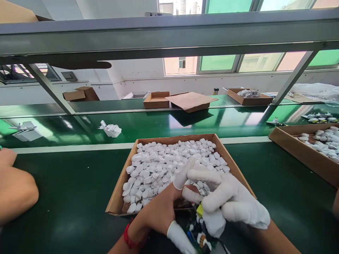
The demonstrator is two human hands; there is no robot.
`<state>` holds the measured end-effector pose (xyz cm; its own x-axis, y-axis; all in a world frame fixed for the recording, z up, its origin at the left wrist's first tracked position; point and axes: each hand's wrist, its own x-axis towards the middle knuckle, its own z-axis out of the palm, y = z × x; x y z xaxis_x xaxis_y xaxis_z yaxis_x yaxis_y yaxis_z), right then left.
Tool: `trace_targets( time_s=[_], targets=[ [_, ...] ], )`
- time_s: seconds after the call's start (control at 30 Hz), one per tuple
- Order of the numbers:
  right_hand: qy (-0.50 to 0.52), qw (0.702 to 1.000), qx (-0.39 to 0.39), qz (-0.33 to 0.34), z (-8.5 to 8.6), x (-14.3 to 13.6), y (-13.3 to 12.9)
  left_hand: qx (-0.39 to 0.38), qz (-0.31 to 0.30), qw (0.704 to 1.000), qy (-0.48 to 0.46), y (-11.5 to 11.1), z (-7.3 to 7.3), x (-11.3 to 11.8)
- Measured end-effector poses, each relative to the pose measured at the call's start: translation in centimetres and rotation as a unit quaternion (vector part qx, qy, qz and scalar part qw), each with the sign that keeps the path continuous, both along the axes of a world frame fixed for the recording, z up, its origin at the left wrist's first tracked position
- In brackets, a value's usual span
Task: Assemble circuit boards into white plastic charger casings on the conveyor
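Note:
My left hand (162,203), bare with white finger cots and a red band at the wrist, reaches over the near edge of a cardboard box (116,195). Its thumb lies along a small circuit board (198,234), and its fingers curve round the far side. The board carries a yellow block (200,210), a coil and dark wires. A smooth white piece (215,224) sits against the board. My right hand (233,197), in a white glove, bends its fingers down onto this piece; their tips are partly hidden. Many small white caps (159,169) fill the box.
Another box (296,151) of white parts stands at the right. Along the green ledge are white objects (111,129), an open carton (156,100) and a cardboard sheet (192,100). A metal beam (169,35) crosses above. Another person's arm (16,190) shows at the left.

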<state>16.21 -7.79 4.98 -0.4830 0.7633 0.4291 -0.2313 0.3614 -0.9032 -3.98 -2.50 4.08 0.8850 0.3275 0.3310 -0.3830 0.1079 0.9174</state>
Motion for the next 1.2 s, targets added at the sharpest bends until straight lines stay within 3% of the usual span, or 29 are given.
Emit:
trace_targets(
  time_s=[0.1, 0.23, 0.33, 0.43, 0.57, 0.67, 0.77, 0.87, 1.0, 1.1, 1.2],
  targets=[
    [0.015, 1.000, 0.018, 0.014, -0.4, -0.7, 0.5, -0.012, -0.004, 1.000, 0.004, 0.0, 0.3, 0.2],
    [0.045, 0.991, 0.125, -0.018, -0.5, -1.5, 0.8, -0.050, 0.018, 0.999, -0.003, 0.0, -0.3, 0.2],
    [0.033, 0.984, 0.162, -0.061, -0.2, -1.7, 0.9, -0.076, 0.041, 0.996, 0.007, 0.3, -1.0, -0.1],
    [0.009, 0.987, 0.139, -0.081, 0.1, -1.7, 0.7, -0.086, 0.030, 0.996, 0.015, 0.6, -1.2, -0.4],
    [0.079, 0.996, 0.036, -0.009, 0.1, -1.8, 0.5, -0.122, 0.002, 0.993, 0.005, 0.8, -0.7, -0.2],
    [0.074, 0.997, 0.009, 0.014, 0.0, -1.8, 0.5, -0.076, 0.014, 0.996, 0.038, 1.0, 0.0, -0.1],
    [0.035, 0.998, 0.049, 0.030, -0.2, -1.7, 0.7, -0.021, 0.026, 0.998, 0.061, 1.3, 0.2, -0.2],
    [-0.007, 0.995, 0.095, 0.001, -0.1, -1.5, 0.7, -0.033, 0.024, 0.997, 0.067, 1.4, 0.1, -0.4],
    [-0.033, 0.994, 0.082, -0.058, 0.5, -1.9, 0.1, -0.056, 0.014, 0.996, 0.074, 1.6, 0.0, -0.5],
    [-0.045, 0.995, 0.069, -0.055, 0.8, -2.4, -0.2, 0.018, 0.001, 0.995, 0.097, 2.1, 0.2, -0.5],
    [-0.029, 0.998, 0.029, -0.045, 0.6, -2.6, -0.1, 0.089, 0.052, 0.987, 0.120, 2.3, 0.0, -0.7]
  ],
)
